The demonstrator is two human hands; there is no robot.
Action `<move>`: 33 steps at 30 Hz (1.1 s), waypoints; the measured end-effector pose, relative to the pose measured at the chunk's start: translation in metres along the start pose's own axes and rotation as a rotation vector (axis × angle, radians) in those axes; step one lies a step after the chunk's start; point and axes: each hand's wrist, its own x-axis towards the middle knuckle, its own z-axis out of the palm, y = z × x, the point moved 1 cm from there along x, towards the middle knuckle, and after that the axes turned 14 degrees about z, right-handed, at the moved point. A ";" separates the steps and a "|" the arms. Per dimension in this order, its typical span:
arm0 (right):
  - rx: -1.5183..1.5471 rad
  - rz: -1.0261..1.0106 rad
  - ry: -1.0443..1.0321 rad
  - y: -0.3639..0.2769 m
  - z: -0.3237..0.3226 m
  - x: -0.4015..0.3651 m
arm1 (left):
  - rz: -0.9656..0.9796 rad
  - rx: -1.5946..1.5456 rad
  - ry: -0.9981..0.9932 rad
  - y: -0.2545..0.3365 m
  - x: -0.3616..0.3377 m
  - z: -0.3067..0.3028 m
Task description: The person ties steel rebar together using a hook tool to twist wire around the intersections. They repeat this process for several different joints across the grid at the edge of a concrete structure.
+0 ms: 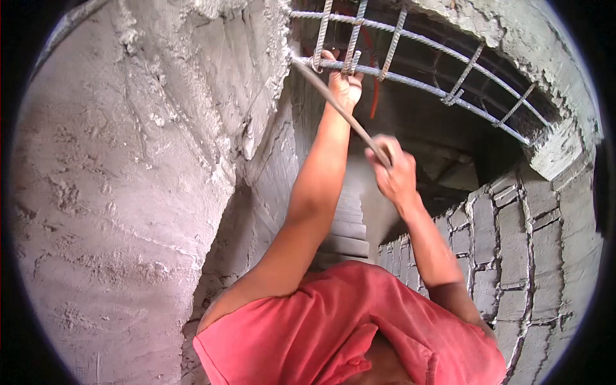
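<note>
My left hand (pixel 347 88) reaches up to the lower bar of a rebar cage (pixel 410 80), its fingers wrapped round the steel beside a vertical tie. In my right hand (pixel 396 174), lower and further right, is the near end of a long, narrow brownish stick (pixel 346 115). The stick slants up to the left, passing in front of my left forearm. Its far end meets the left end of the lower bar, right at the rough edge of the plastered wall (pixel 147 141). My right hand is slightly blurred.
Rough concrete (pixel 475 25) borders the rebar above, with a broken concrete edge (pixel 555 154) at its right end. An orange-red tube (pixel 375 102) hangs behind the bars. A block wall (pixel 513 256) stands on the right; steps (pixel 346 231) lie below between the walls.
</note>
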 end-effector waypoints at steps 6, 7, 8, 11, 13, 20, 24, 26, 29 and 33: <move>-0.001 -0.209 0.136 -0.027 0.061 0.089 | -0.103 0.004 -0.145 0.007 -0.007 -0.029; 0.071 -0.228 0.165 -0.019 0.072 0.098 | -0.026 0.016 -0.211 0.009 -0.023 -0.022; 0.080 -0.241 0.180 -0.017 0.075 0.099 | -0.131 -0.151 -0.271 0.009 -0.018 -0.039; 0.177 -0.181 0.230 -0.017 0.072 0.089 | -0.233 -0.131 -0.589 0.003 0.003 -0.083; 0.180 0.036 0.110 -0.014 0.065 0.072 | -0.570 -0.320 -0.743 0.004 0.003 -0.075; 0.392 0.260 0.060 0.041 0.037 -0.012 | 0.599 0.810 0.115 0.088 -0.104 -0.023; 0.427 0.338 -0.032 0.077 0.037 -0.068 | 0.592 0.703 -0.002 0.095 -0.089 -0.006; 0.371 0.346 -0.046 0.091 0.040 -0.095 | 0.567 0.665 0.028 0.092 -0.090 0.000; 0.336 0.476 -0.220 0.101 0.030 -0.131 | 0.599 0.721 0.025 0.090 -0.087 0.010; 0.220 0.476 -0.335 0.122 0.017 -0.173 | 0.601 0.799 -0.013 0.084 -0.078 0.016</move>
